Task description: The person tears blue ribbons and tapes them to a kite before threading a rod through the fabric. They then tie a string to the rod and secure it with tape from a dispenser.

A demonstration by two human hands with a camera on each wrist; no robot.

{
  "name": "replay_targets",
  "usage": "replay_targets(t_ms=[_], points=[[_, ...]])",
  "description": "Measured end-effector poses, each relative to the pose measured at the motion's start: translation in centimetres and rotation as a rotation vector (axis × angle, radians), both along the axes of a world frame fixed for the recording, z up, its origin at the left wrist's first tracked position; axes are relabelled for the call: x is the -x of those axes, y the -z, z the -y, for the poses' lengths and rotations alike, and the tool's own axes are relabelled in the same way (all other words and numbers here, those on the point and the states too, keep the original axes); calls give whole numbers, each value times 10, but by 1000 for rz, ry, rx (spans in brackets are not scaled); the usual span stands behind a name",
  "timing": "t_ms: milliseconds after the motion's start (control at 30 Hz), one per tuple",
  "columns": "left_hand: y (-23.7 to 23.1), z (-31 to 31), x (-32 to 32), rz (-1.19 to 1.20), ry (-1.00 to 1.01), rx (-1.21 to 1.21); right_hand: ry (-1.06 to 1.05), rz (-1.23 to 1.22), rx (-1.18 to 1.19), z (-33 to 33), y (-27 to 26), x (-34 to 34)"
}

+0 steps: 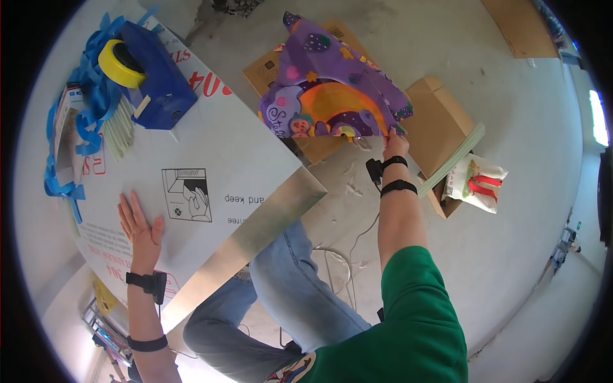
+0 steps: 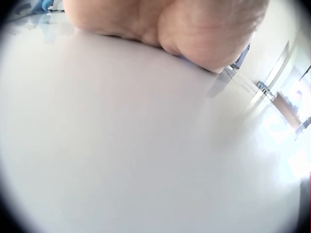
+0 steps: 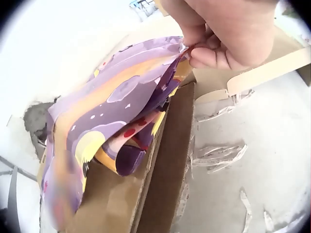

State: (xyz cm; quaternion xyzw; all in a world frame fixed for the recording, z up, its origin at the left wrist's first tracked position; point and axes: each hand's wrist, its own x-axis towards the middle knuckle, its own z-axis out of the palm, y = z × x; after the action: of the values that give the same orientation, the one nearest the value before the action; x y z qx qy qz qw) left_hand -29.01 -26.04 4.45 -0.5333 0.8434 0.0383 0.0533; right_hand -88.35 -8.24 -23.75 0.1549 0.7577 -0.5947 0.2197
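My right hand (image 1: 396, 145) pinches one corner of a purple cartoon-printed sheet (image 1: 345, 86), out past the table's right edge. Folded layers of the sheet (image 3: 116, 97) show in the right wrist view, bunched between thumb and fingers, with its lower end drooping over a cardboard box (image 3: 104, 196). On the white-topped table (image 1: 246, 150), my left hand (image 1: 142, 233) lies with fingers straight, beside a printed black line drawing. The left wrist view has the heel of that hand (image 2: 170, 24) resting on the glossy surface.
A blue tape dispenser (image 1: 163, 86) with a yellow roll sits at the table's far end, beside tangled blue ribbon (image 1: 96, 57) and a bundle of thin pale sticks (image 1: 118, 131). On the floor at right are an opened carton (image 1: 440, 121) and a white bag with red handles (image 1: 460, 182).
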Motion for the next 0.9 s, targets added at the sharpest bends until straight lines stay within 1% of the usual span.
replay_targets(t_ms=[100, 133, 200, 333, 400, 433, 500, 533, 600, 633, 700, 733, 800, 833, 900], points=[[0, 0, 0, 0, -1, -3, -27, -68, -46, 7, -9, -5], [0, 0, 0, 3, 0, -2, -25, -68, -46, 4, -5, -4], [1, 0, 0, 0, 3, 1, -108, -107, -92, 0, 3, -1], [1, 0, -1, -11, 6, 9, -142, -86, -153, 0, -3, -3], [1, 0, -1, -14, 1, 5, 113, -87, 46, 8, -11, -10], [1, 0, -1, -15, -3, 2, 112, -89, 48, 11, -13, -12], [3, 1, -3, -15, -5, 10, 220, -150, -66, 15, -19, -16], [3, 1, -4, -11, -4, 13, 219, -152, -64, 14, -20, -16], [4, 1, -3, -22, -17, 6, 63, -196, -174, 10, -22, -16], [4, 1, -2, -31, -28, -3, 62, -199, -170, 9, -24, -17], [4, 0, -2, -31, -37, -2, -5, -189, -305, 12, -40, -22], [4, 0, -2, -27, -46, -3, -5, -193, -300, 11, -38, -18], [7, 0, -3, -31, -51, -2, -224, -416, -629, 3, -25, -9], [8, 0, -4, -31, -57, -4, -223, -420, -624, 3, -32, -11], [10, 0, -5, -28, -62, 2, -367, -667, -729, 3, -47, -15]])
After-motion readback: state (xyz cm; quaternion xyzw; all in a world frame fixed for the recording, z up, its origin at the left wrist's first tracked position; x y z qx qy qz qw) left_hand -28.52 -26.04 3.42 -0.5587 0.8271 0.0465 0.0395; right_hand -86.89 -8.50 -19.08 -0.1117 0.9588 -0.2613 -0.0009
